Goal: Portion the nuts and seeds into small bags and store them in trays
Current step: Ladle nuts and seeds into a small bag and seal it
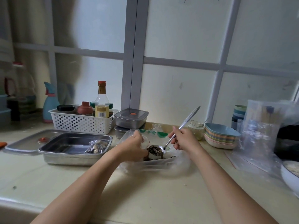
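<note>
The seeds [155,150] are dark, striped and elongated, heaped in the bowl of one steel spoon [188,118] and scattered inside clear plastic [161,165] lying mid-counter [145,199]. The right grip [182,139] is closed around the spoon handle. The left grip [134,146] pinches what appears to be a small clear bag [146,142] at the spoon bowl, its outline blurring into the larger plastic. One open steel tray [69,159] toward the counter's left edge holds one filled bag [96,147] against its right wall, one loose lid [24,143] lies just beside it, and two lidded steel containers [131,118] are stacked at the rear edge.
</note>
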`<state>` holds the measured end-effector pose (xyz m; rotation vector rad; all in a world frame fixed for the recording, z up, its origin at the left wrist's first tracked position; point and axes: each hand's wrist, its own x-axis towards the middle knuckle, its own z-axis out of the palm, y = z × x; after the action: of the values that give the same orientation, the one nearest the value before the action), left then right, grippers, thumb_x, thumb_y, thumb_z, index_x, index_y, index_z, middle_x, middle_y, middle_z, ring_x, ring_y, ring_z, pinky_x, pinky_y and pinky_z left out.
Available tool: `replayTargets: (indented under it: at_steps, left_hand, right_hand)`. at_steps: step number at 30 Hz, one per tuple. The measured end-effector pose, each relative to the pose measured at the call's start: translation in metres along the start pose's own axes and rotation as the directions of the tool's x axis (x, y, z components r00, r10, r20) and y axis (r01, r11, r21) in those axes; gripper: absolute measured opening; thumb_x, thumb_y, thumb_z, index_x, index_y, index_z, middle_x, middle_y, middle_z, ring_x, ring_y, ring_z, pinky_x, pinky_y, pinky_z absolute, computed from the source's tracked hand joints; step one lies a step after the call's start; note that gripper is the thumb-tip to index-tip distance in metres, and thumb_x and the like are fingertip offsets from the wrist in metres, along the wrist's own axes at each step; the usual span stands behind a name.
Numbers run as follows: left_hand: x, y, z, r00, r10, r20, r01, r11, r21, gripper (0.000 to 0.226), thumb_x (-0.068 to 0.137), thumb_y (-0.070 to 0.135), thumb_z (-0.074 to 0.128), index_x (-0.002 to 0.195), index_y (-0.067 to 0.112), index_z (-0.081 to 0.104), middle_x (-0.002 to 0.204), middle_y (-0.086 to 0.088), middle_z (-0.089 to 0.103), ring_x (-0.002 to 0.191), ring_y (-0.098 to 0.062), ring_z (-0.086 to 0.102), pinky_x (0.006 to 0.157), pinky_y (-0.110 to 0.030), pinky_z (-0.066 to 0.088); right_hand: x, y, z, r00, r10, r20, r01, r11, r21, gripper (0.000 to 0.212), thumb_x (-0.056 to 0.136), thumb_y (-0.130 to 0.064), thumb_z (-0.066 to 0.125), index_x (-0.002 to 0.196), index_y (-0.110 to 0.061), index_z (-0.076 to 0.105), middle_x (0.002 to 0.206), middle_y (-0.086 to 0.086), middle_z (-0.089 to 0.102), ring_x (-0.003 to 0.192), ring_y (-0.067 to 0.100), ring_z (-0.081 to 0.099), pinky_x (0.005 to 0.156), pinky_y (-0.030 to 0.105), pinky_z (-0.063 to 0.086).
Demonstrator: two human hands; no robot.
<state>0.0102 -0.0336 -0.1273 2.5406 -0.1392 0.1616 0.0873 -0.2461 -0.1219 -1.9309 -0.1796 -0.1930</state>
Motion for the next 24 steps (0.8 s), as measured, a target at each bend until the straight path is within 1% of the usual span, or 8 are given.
replayTargets:
  at_steps: [2, 6, 8, 10, 12, 19, 21, 24]
  left_hand:
    - [-0.001, 0.003, -0.001, 0.999, 0.016, -0.039, -0.017, 0.999, -0.032, 0.043, 0.095, 0.021, 0.059, 0.133, 0.009, 0.044, 0.125, -0.004, 0.058, 0.100, -0.016, 0.056, 0.079, -0.024, 0.047]
    - [-0.001, 0.005, 0.000, 0.998, 0.046, -0.030, -0.047, 0.998, -0.029, 0.025, 0.100, 0.034, 0.057, 0.116, 0.015, 0.052, 0.109, -0.001, 0.063, 0.084, -0.010, 0.061, 0.060, -0.018, 0.046]
    - [0.000, 0.003, 0.001, 0.998, 0.060, 0.008, -0.060, 0.998, 0.020, 0.032, 0.099, 0.041, 0.059, 0.120, 0.018, 0.051, 0.115, -0.002, 0.064, 0.090, -0.012, 0.061, 0.066, -0.022, 0.045]
    - [0.000, 0.001, 0.001, 0.997, 0.070, 0.021, -0.071, 0.995, 0.065, 0.051, 0.098, 0.049, 0.059, 0.135, 0.017, 0.044, 0.123, -0.003, 0.063, 0.096, -0.015, 0.060, 0.078, -0.029, 0.045]
    - [0.000, -0.001, 0.002, 0.996, 0.081, 0.033, -0.083, 0.994, 0.071, 0.062, 0.097, 0.054, 0.058, 0.141, 0.017, 0.035, 0.122, -0.003, 0.063, 0.093, -0.012, 0.060, 0.086, -0.033, 0.046]
    - [-0.003, 0.001, 0.006, 0.992, 0.113, 0.060, -0.119, 0.988, 0.098, 0.063, 0.098, 0.059, 0.053, 0.140, 0.014, 0.037, 0.134, -0.007, 0.059, 0.099, -0.015, 0.051, 0.088, -0.031, 0.042]
    - [-0.002, 0.002, 0.006, 0.991, 0.127, 0.048, -0.131, 0.987, 0.093, 0.062, 0.097, 0.062, 0.053, 0.136, 0.015, 0.040, 0.126, -0.005, 0.061, 0.096, -0.015, 0.053, 0.083, -0.030, 0.043]
    - [-0.001, 0.003, 0.006, 0.986, 0.164, 0.015, -0.165, 0.982, 0.092, 0.049, 0.095, 0.063, 0.057, 0.111, 0.017, 0.049, 0.098, 0.005, 0.054, 0.079, -0.009, 0.046, 0.067, -0.027, 0.037]
  right_hand:
    - [0.002, 0.000, -0.001, 1.000, 0.009, -0.029, -0.007, 0.999, 0.042, 0.049, 0.109, -0.037, 0.045, 0.085, -0.003, 0.071, 0.057, 0.001, 0.062, 0.047, 0.017, 0.054, 0.059, 0.034, 0.044]
    - [0.004, 0.000, -0.004, 0.996, 0.026, -0.085, -0.017, 0.994, 0.106, 0.048, 0.108, -0.037, 0.046, 0.082, -0.005, 0.069, 0.057, 0.002, 0.061, 0.046, 0.018, 0.052, 0.052, 0.031, 0.043]
    - [0.005, 0.000, -0.005, 0.994, 0.030, -0.101, -0.018, 0.992, 0.122, 0.047, 0.108, -0.037, 0.046, 0.080, -0.006, 0.068, 0.057, 0.003, 0.060, 0.045, 0.018, 0.051, 0.051, 0.030, 0.042]
    - [0.004, 0.000, -0.006, 0.993, 0.028, -0.112, -0.013, 0.991, 0.134, 0.048, 0.108, -0.037, 0.046, 0.080, -0.006, 0.068, 0.057, 0.003, 0.060, 0.045, 0.018, 0.050, 0.051, 0.030, 0.042]
    - [0.002, -0.001, -0.006, 0.992, 0.025, -0.124, -0.006, 0.989, 0.148, 0.047, 0.109, -0.036, 0.046, 0.080, -0.005, 0.067, 0.056, 0.002, 0.059, 0.044, 0.017, 0.050, 0.050, 0.029, 0.043]
    - [-0.002, -0.007, -0.006, 0.993, 0.027, -0.114, -0.004, 0.981, 0.195, 0.044, 0.108, -0.034, 0.048, 0.081, -0.004, 0.067, 0.059, 0.005, 0.059, 0.044, 0.016, 0.049, 0.044, 0.023, 0.043]
    - [-0.005, -0.008, -0.005, 0.995, 0.025, -0.100, -0.005, 0.980, 0.199, 0.044, 0.108, -0.034, 0.049, 0.082, -0.004, 0.067, 0.061, 0.005, 0.059, 0.046, 0.017, 0.050, 0.046, 0.024, 0.044]
    - [-0.007, -0.008, -0.005, 0.996, 0.000, -0.094, 0.017, 0.984, 0.176, 0.044, 0.108, -0.035, 0.049, 0.083, -0.003, 0.068, 0.061, 0.005, 0.060, 0.046, 0.017, 0.050, 0.048, 0.026, 0.045]
